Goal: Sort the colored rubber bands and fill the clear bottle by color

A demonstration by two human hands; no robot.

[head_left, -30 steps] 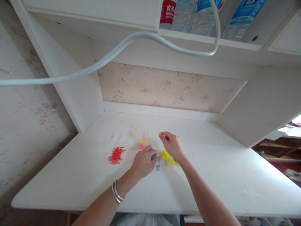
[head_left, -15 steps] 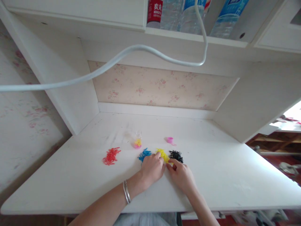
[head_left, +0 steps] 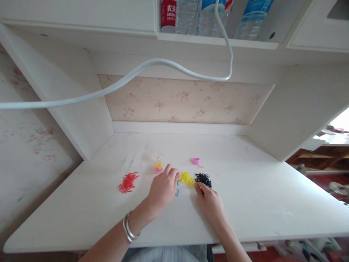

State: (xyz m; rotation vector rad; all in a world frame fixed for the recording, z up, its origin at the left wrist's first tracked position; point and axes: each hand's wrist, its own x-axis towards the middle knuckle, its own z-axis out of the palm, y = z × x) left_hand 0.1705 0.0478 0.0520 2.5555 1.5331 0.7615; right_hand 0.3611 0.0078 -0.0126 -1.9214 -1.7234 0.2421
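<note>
My left hand point(head_left: 163, 185), with metal bangles at the wrist, is closed over the spot between the yellow and blue rubber bands; whatever its fingertips pinch is too small to make out. It hides most of the blue pile, leaving a loose blue rubber band point(head_left: 177, 193) visible beside it. My right hand point(head_left: 210, 201) is closed in a pinch at the right edge of the yellow rubber bands point(head_left: 186, 179), its fingertips touching them. Just behind that hand lie black rubber bands point(head_left: 203, 179). Farther left is a pile of red rubber bands point(head_left: 128, 182).
A small clear container point(head_left: 158, 164) with yellow bands and a pink end stands behind my left hand. A pink cap point(head_left: 196, 161) with a loop lies farther back. A white cable point(head_left: 163, 62) hangs across the view, below shelved bottles point(head_left: 187, 16).
My left hand has moved left and slightly up from the yellow bands, now covering most of the blue pile. My right hand stays at the yellow pile's edge. The camera view has shifted slightly.
</note>
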